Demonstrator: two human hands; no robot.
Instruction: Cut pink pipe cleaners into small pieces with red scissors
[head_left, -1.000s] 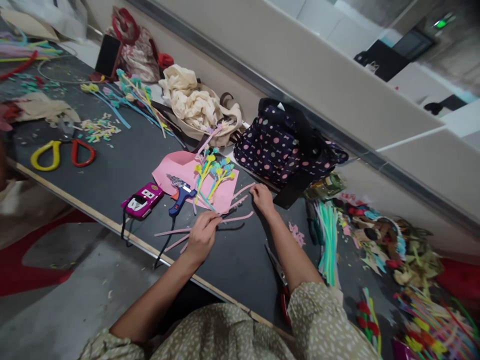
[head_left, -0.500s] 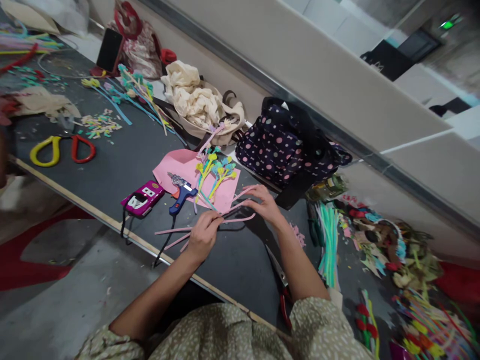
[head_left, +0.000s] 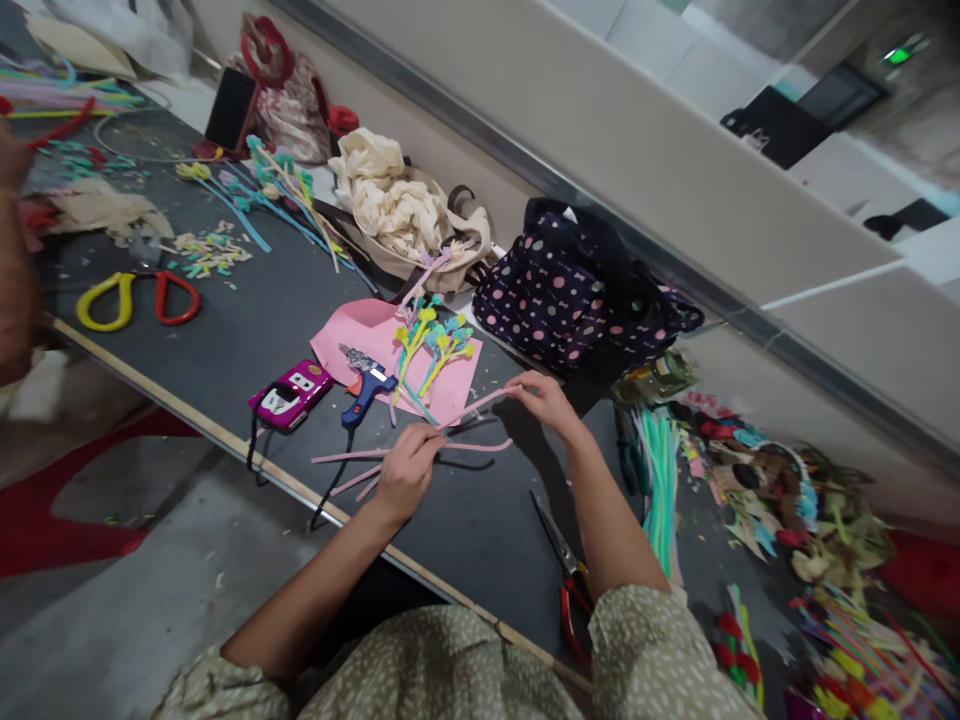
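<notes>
Several pink pipe cleaners [head_left: 474, 447] are pinched near their middle by my left hand [head_left: 409, 470], their ends sticking out on both sides. My right hand [head_left: 541, 400] pinches the far end of one or more of these strands, stretched up to the right. Just beyond my left hand lies a pink sheet [head_left: 352, 325] with yellow and blue fuzzy flower sprigs [head_left: 435, 345] on it. A blue glue gun [head_left: 366, 390] rests at the sheet's near edge. Scissors [head_left: 559, 540] with red handles lie below my right forearm.
Left of the glue gun sits a purple device [head_left: 291, 395] with a cord. Yellow-and-red-handled scissors [head_left: 139, 298] lie further left, near another person's arm [head_left: 15, 270]. A dotted dark bag [head_left: 547, 290] stands against the partition. Green pipe cleaners [head_left: 660, 490] lie to the right.
My right hand has moved slightly right, drawing the pink strand straighter. Its fingers have come together at the strand's end. Another person's arm shows more at the left edge.
</notes>
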